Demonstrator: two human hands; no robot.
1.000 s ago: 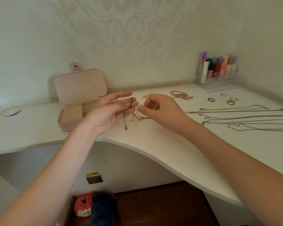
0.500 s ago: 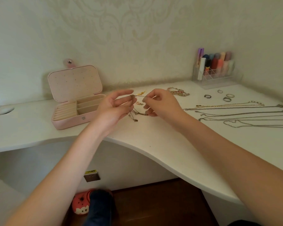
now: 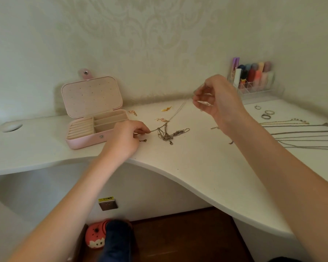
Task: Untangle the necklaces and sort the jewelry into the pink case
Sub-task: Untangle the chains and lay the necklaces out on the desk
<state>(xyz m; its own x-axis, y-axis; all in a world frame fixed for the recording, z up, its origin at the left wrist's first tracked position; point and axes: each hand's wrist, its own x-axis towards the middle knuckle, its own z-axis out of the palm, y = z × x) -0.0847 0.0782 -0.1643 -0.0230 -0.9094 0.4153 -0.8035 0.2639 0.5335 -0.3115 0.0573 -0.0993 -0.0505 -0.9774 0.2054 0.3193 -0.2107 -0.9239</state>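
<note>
1. The left hand [image 3: 128,138] rests low on the white desk [image 3: 187,167], thumb and fingertips pinching one end of a thin chain at about 3 o'clock from its knuckles.
2. The tangled necklaces [image 3: 168,134] lie in a small knot on the desk just right of that hand, between the two hands.
3. One fine strand rises out of the knot toward 1 o'clock, stretched in a long slanting line up to the right hand [image 3: 216,99].
4. The right hand is raised above the desk, its fingers curled toward the thumb where the strand ends; it is blurred, so the pinch itself cannot be made out for certain.
5. The pink case [image 3: 87,137] stands open at 9 o'clock from the knot, well apart from it. Its long axis runs left to right, with the lid upright at the back and the ribbed ring slots on its left side.
6. A gold earring [image 3: 166,109] and small pinkish pieces [image 3: 133,112] lie at 12 o'clock from the knot.
7. Straightened chains [image 3: 301,133] lie side by side at 3 o'clock, their long axes running left to right.
8. Rings [image 3: 266,114] sit just behind those chains.
9. A clear organiser of lipsticks [image 3: 254,78] stands at the wall, at 1 o'clock.
</note>
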